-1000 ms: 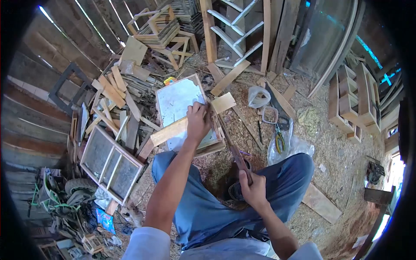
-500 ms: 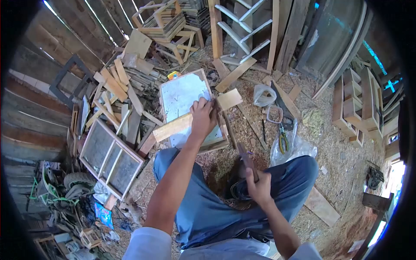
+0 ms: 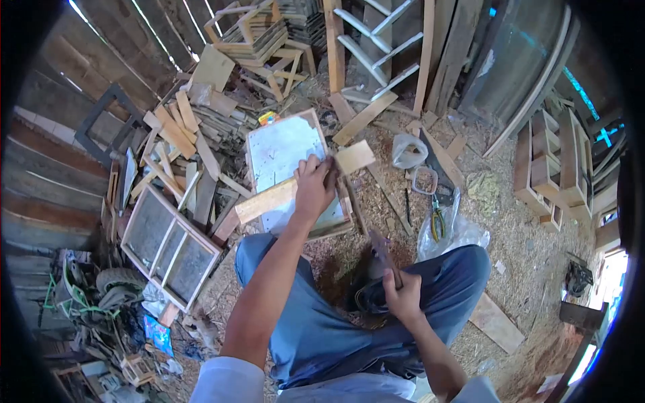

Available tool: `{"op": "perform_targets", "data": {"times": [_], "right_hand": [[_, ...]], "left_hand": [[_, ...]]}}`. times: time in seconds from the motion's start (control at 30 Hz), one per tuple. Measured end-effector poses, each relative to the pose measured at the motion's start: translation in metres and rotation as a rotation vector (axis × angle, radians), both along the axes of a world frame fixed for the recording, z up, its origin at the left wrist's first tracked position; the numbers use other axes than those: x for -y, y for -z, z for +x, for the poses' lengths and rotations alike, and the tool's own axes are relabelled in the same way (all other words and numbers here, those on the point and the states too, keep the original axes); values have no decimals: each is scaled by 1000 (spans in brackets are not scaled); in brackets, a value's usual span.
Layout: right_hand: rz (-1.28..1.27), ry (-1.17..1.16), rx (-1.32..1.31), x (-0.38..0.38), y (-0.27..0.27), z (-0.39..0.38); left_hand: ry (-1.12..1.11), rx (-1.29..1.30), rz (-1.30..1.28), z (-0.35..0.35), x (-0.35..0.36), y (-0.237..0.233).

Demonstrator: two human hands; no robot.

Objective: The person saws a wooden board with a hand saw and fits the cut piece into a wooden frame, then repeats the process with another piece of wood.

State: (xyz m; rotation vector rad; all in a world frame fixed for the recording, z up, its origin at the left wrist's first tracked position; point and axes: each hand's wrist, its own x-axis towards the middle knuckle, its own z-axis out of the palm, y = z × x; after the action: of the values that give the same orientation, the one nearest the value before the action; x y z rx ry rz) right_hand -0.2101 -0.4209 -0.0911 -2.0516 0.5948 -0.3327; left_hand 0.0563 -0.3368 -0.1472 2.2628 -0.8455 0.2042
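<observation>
My left hand (image 3: 314, 188) is closed over a pale wooden board (image 3: 265, 201), pressing it across a shallow wooden box with a white top (image 3: 285, 138). The board's right end sticks out past the box edge. In my right hand (image 3: 404, 295) is the brown handle of a handsaw (image 3: 383, 254), low between my knees. Its thin dark blade runs up toward the board just right of my left fingers; where the teeth meet the wood is hard to make out.
Pliers (image 3: 438, 223) lie on a clear plastic bag (image 3: 463, 232) by my right knee, near a small plastic tub (image 3: 424, 180). Scrap wood (image 3: 178, 131) is heaped at left beside a framed panel (image 3: 171, 245). Wooden shelving (image 3: 554, 158) stands at right. Shavings cover the floor.
My right hand and the saw have shifted very slightly back toward my body. My left hand keeps its hold on the board. The whole view has moved a little.
</observation>
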Motion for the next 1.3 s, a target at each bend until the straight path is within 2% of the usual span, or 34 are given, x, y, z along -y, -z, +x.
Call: {"op": "perform_targets", "data": {"times": [0.03, 0.1, 0.2, 0.27, 0.3, 0.37, 0.43, 0.53, 0.57, 0.7, 0.87, 1.07, 1.23, 1.3], "right_hand": [[-15, 36, 55, -2, 6, 13], [78, 35, 2, 1, 7, 55], [-44, 7, 12, 8, 25, 97], [-55, -7, 24, 9, 20, 100], [-15, -20, 77, 8, 6, 87], [-78, -25, 61, 10, 13, 43], [21, -5, -64, 9, -5, 3], [65, -4, -69, 15, 1, -1], [101, 22, -46, 18, 22, 4], [240, 94, -6, 17, 19, 60], [68, 39, -37, 16, 0, 55], [23, 13, -35, 13, 1, 17], [75, 32, -73, 12, -3, 82], [29, 30, -9, 11, 4, 100]], "left_hand": [[-3, 36, -4, 2, 1, 2], [7, 83, 1, 3, 3, 1], [14, 73, 4, 6, 1, -2], [14, 58, -9, 5, 3, -2], [0, 69, -14, 6, 4, 0], [-23, 74, -21, 5, 4, 3], [-10, 81, -38, 6, 4, 2], [-15, 47, -39, 8, 4, 5], [-10, 59, -53, 8, 4, 6], [-13, 54, -50, 7, 3, -1], [-32, 61, -51, 8, 6, 3], [-22, 66, -72, 9, 5, 2], [1, 64, -68, 9, 5, 4], [1, 24, -74, 11, 4, 1]]}}
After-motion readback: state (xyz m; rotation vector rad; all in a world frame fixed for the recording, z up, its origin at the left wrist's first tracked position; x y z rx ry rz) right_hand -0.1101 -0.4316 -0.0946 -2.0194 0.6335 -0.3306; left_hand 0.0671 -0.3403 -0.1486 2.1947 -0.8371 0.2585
